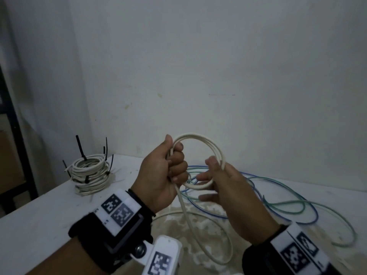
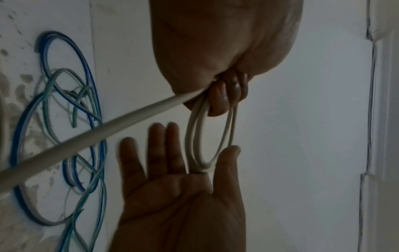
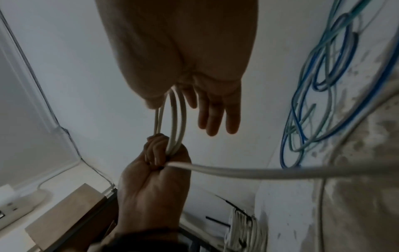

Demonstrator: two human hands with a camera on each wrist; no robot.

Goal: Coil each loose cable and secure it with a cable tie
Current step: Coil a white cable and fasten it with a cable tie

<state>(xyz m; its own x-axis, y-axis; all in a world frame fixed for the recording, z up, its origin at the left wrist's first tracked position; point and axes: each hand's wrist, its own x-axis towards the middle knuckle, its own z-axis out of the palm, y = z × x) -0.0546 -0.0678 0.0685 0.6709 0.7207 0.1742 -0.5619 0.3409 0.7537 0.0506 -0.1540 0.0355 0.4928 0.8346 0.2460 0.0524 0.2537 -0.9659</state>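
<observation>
A white cable (image 1: 190,134) is wound into a small coil of a few loops, held up above the table. My left hand (image 1: 166,171) grips the coil's left side in a fist, thumb on top. My right hand (image 1: 224,187) has its fingers straight, and the coil's right side rests in the crook between thumb and fingers. In the left wrist view the coil (image 2: 205,164) sits against the flat right palm (image 2: 172,196). The cable's loose tail (image 1: 184,207) drops from my left fist and loops over the table. Loose blue and green cables (image 1: 262,177) lie tangled behind my hands.
A stack of white coils (image 1: 89,173) bound with black cable ties stands at the table's far left. The white table (image 1: 39,215) is stained in the middle and meets a bare wall. A dark frame (image 1: 19,135) stands off the table's left edge.
</observation>
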